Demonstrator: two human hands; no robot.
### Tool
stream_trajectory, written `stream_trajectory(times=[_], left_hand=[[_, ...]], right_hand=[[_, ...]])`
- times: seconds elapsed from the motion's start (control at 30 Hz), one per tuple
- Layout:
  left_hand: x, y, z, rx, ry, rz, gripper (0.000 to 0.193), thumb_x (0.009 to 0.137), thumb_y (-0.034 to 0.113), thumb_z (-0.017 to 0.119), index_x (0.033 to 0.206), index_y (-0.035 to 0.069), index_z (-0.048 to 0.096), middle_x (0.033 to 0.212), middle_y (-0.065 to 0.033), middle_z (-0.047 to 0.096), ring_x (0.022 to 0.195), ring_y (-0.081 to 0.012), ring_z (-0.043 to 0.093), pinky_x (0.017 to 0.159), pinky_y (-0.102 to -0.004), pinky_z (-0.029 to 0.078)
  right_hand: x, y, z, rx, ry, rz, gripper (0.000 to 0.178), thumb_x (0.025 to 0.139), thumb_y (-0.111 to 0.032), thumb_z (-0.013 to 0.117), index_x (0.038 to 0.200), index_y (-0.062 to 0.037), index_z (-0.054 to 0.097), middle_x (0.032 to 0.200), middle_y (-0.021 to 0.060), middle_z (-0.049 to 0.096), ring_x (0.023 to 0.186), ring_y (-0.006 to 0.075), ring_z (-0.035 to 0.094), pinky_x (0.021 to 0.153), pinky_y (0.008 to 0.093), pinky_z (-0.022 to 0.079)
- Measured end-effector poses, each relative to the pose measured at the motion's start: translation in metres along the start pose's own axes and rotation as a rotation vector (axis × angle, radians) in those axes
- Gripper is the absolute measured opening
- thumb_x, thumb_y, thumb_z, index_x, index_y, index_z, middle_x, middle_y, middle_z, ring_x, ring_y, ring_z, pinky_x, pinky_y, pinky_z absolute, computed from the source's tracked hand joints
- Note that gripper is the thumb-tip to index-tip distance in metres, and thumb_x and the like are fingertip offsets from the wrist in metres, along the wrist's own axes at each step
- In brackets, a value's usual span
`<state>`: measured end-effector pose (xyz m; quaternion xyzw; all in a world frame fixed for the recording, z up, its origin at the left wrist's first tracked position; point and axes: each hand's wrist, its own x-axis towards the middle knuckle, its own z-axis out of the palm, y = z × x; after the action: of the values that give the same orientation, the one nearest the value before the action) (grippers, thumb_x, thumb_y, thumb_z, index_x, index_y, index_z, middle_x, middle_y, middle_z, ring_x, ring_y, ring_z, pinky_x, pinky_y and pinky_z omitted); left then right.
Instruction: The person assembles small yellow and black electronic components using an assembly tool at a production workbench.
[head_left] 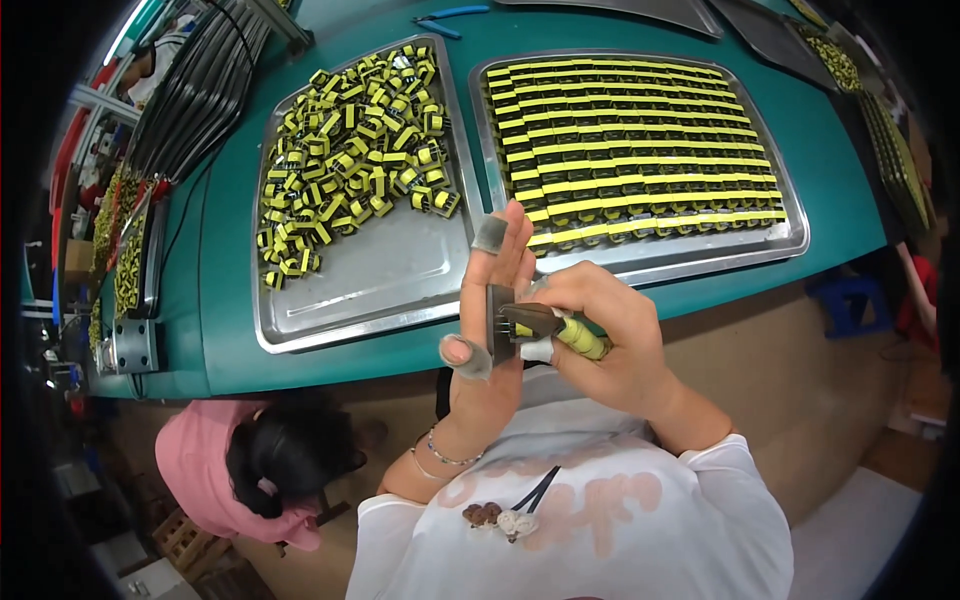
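My left hand (482, 375) is raised in front of the table edge, with grey finger cots on its thumb and a fingertip. It holds a small transformer (497, 322), a dark block with a row of metal pins facing right. My right hand (615, 335) is wrapped around a pair of pliers (583, 339) with yellow-green wrapped handles. The dark jaws reach the pin side of the transformer; whether they grip a pin I cannot tell. A white covering shows on a right fingertip. Part of the transformer is hidden by the fingers and the jaws.
On the green table (225, 330), a metal tray (390, 270) holds a loose heap of yellow-and-black transformers. Right of it, another tray (690, 268) carries similar parts in neat rows. Blue-handled pliers (450, 13) lie behind. A person in pink (205, 455) bends down at lower left.
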<state>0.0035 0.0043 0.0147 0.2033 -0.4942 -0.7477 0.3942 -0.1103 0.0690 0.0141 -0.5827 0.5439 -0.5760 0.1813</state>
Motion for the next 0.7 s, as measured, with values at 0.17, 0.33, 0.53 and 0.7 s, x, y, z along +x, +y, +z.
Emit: stream_trajectory(times=[0.17, 0.33, 0.53, 0.7], left_hand=[[-0.002, 0.001, -0.002, 0.112, -0.057, -0.027, 0.119, 0.068, 0.089, 0.039, 0.147, 0.003, 0.018, 0.152, -0.0206, 0.024, 0.142, -0.0323, 0.021, 0.117, -0.0451, 0.013], [-0.003, -0.005, -0.003, 0.073, -0.075, -0.014, 0.097, 0.083, 0.077, 0.036, 0.147, 0.004, 0.022, 0.15, -0.0232, 0.027, 0.14, -0.035, 0.026, 0.116, -0.0459, 0.019], [-0.005, -0.001, -0.007, -0.212, -0.177, -0.229, 0.092, 0.087, 0.072, 0.035, 0.148, 0.005, 0.018, 0.148, -0.0231, 0.029, 0.137, -0.0351, 0.03, 0.111, -0.0434, 0.029], [-0.009, -0.003, -0.019, 0.042, -0.339, -0.182, 0.069, 0.098, 0.047, 0.041, 0.145, 0.0, 0.023, 0.145, -0.0242, 0.036, 0.132, -0.0318, 0.04, 0.106, -0.0381, 0.034]], right_hand=[[-0.004, 0.003, -0.002, 0.017, -0.021, -0.034, 0.042, 0.055, 0.009, 0.063, 0.095, -0.0026, 0.066, 0.088, 0.0096, 0.064, 0.078, 0.0239, 0.061, 0.068, 0.0314, 0.049], [-0.003, 0.008, -0.004, 0.006, -0.03, -0.058, 0.042, 0.055, 0.008, 0.064, 0.095, -0.0036, 0.067, 0.087, 0.0104, 0.063, 0.078, 0.0243, 0.061, 0.066, 0.0318, 0.049], [-0.004, 0.019, -0.013, -0.269, -0.077, -0.365, 0.048, 0.054, 0.003, 0.068, 0.1, -0.0051, 0.069, 0.094, 0.0082, 0.059, 0.072, 0.0233, 0.056, 0.06, 0.0313, 0.046], [-0.011, 0.018, -0.011, -0.282, -0.075, -0.476, 0.031, 0.064, -0.006, 0.07, 0.094, -0.0047, 0.069, 0.092, 0.006, 0.057, 0.074, 0.0206, 0.056, 0.061, 0.0318, 0.046]])
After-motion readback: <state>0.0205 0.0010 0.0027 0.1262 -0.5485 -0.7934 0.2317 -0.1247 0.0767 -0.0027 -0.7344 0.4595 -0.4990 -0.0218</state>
